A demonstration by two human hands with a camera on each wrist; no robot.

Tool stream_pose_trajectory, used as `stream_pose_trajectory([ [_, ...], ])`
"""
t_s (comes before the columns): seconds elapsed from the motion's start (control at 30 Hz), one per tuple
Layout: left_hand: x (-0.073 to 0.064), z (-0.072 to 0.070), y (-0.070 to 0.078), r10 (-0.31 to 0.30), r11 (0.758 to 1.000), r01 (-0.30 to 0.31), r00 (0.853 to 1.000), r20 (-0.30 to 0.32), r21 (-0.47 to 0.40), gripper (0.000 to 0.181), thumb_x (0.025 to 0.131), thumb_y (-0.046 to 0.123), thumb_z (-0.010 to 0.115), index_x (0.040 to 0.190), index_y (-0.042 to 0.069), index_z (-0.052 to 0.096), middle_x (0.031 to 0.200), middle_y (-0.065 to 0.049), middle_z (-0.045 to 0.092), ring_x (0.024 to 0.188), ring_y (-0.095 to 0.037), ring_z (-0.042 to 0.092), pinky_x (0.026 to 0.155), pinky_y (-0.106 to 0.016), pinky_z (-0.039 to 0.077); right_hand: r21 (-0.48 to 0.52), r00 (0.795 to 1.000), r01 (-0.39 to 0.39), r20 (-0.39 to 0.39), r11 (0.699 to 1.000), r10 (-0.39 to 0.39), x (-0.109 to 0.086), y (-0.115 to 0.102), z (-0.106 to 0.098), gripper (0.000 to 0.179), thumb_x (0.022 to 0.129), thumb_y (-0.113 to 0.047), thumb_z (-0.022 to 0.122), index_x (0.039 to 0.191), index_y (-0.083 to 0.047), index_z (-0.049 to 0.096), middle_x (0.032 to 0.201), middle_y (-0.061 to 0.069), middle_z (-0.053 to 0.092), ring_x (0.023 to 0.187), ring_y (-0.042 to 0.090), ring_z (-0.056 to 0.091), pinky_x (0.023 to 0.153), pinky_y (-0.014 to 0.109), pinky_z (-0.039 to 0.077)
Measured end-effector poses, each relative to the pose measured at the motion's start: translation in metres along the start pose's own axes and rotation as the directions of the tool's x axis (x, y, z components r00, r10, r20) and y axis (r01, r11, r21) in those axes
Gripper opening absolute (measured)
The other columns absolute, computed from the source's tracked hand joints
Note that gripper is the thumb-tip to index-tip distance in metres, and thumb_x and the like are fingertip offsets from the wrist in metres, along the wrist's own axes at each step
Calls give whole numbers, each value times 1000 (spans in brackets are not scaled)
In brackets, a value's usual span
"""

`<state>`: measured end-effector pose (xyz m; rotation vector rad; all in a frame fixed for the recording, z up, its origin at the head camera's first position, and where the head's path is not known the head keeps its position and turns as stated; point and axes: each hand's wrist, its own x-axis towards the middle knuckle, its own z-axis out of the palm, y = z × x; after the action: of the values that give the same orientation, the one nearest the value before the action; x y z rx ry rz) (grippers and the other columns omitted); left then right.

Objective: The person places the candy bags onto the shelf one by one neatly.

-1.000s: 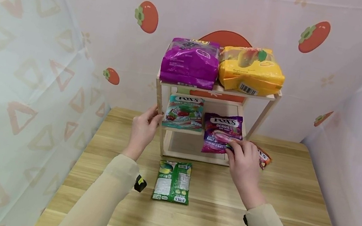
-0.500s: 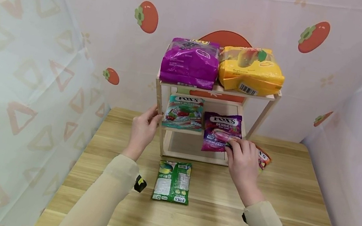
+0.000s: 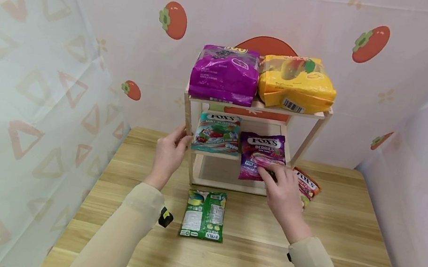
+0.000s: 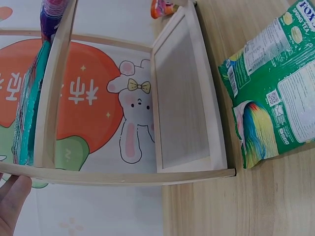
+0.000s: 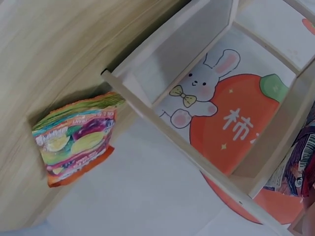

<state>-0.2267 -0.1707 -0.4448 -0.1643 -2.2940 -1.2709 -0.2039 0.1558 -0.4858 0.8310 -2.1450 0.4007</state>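
My left hand (image 3: 169, 154) grips the left post of a small wooden shelf rack (image 3: 226, 185); a thumb (image 4: 15, 196) shows against that post in the left wrist view. My right hand (image 3: 285, 196) has thumb and fingers on the lower part of a purple Fox's Berries candy bag (image 3: 264, 148). That bag leans at the right of the middle shelf, its bottom overhanging the front edge. To its left stands a teal Fox's Mint Blossom candy bag (image 3: 218, 134). Only a sliver of the right hand shows in the right wrist view.
A purple bag (image 3: 224, 75) and a yellow bag (image 3: 297, 84) sit on the top shelf. A green Fox's candy bag (image 3: 204, 215) lies on the table before the rack. An orange Fox's candy bag (image 5: 78, 137) lies right of the rack. Printed cloth surrounds the table.
My right hand has slid slightly left over the Berries bag, uncovering more of the orange bag. The Berries bag has shifted a little left. My left hand stays on the post.
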Motion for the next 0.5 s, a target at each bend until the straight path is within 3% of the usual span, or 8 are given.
stream_pose_trajectory([
  [0.27,1,1,-1,15,1000,-15,1000,-9,5,37,103,11,62,139,2,62,113,-24,73,85,-33,75,72,-45,64,-3,997,58,55,998,-58,-2,2,-1,23,100,2,53,114,-7,68,119,19,63,105,41,59,93,58,51],
  [0.5,0,0,-1,10,1000,-10,1000,-10,3,38,103,11,62,140,2,62,114,-25,73,86,-34,75,72,-45,64,-13,995,95,18,995,-94,-3,2,2,27,106,-20,54,117,-4,72,120,18,69,110,41,61,99,61,48],
])
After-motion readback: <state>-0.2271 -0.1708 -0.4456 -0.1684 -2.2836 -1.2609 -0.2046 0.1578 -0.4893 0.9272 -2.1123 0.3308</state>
